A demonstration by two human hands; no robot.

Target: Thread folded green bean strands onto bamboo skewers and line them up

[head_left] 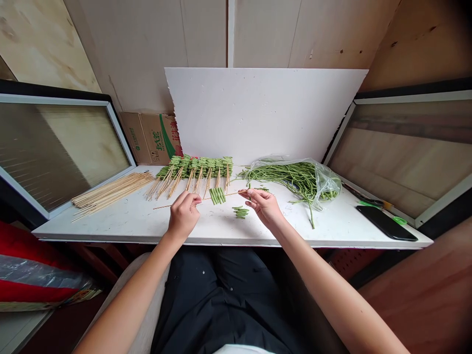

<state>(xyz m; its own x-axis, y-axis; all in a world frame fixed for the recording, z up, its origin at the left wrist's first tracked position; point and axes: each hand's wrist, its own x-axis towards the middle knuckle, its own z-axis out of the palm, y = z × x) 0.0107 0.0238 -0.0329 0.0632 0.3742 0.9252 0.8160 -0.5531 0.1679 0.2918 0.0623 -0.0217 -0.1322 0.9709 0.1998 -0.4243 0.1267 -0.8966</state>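
Note:
My left hand (184, 211) is closed in a pinch around a bamboo skewer (164, 206), which lies nearly level above the table. Several short green bean pieces (217, 195) are threaded side by side on it, just right of my left fingers. At the skewer's right end, my right hand (261, 201) pinches one green bean piece (250, 186) between thumb and fingers. Whether the skewer's tip has entered that piece is hidden by the fingers. Below, a small pile of cut bean pieces (240, 212) lies on the table, and a few more (262, 189) lie behind my right hand.
Finished bean skewers (199, 167) are stacked at the back, sticks pointing toward me. Loose bamboo skewers (110, 194) lie left. Long beans (291, 174) spill from a clear plastic bag (326, 179). Scissors (365, 196) and a black phone (385, 222) are at right. A white board (265, 113) stands behind.

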